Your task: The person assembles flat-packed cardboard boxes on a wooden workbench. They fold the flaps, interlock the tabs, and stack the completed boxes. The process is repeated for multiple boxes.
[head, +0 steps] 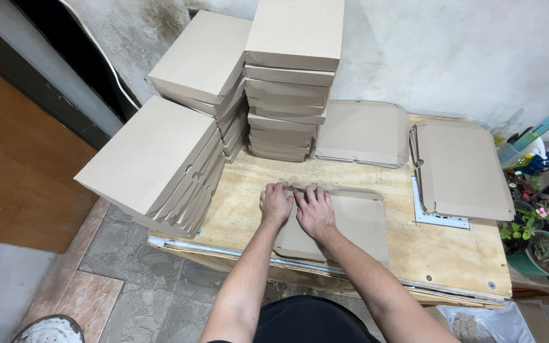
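A flat brown cardboard box blank (357,225) lies on the plywood table (243,197) in front of me. My left hand (275,203) presses on its far left edge, fingers curled over a folded flap. Right beside it, my right hand (314,209) lies flat on the blank, fingers spread toward the same fold. Both hands touch the cardboard, side by side.
Three stacks of folded cardboard boxes stand at the left and back: a near-left stack (154,165), a back-left stack (204,70), and a tall middle stack (290,82). Flat blanks lie at the back (363,133) and right (462,168). Potted plants (541,241) and spray bottles (532,149) sit at the right edge.
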